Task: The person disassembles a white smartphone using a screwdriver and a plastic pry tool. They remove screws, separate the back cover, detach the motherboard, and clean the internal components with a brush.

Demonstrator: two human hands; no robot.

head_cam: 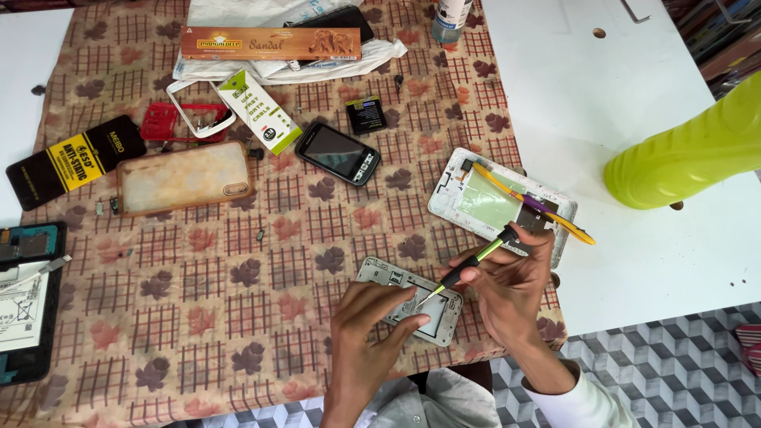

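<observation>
My left hand (366, 339) presses down on a grey phone frame (385, 275) lying near the table's front edge, fingers over its left half. My right hand (505, 287) grips a small green-and-black screwdriver (476, 262), its tip touching the frame's inner area. Just behind my right hand lies an opened white phone body (476, 204) with a greenish inside, and a yellow-and-purple pry tool (533, 204) rests across it.
A black phone (338, 152), a worn phone case (184, 177), a small battery (366, 115), a red frame (170, 120), boxes (269, 43) and a black packet (75, 161) lie on the patterned cloth (238, 269). A green bottle (686, 154) lies on the white table, right.
</observation>
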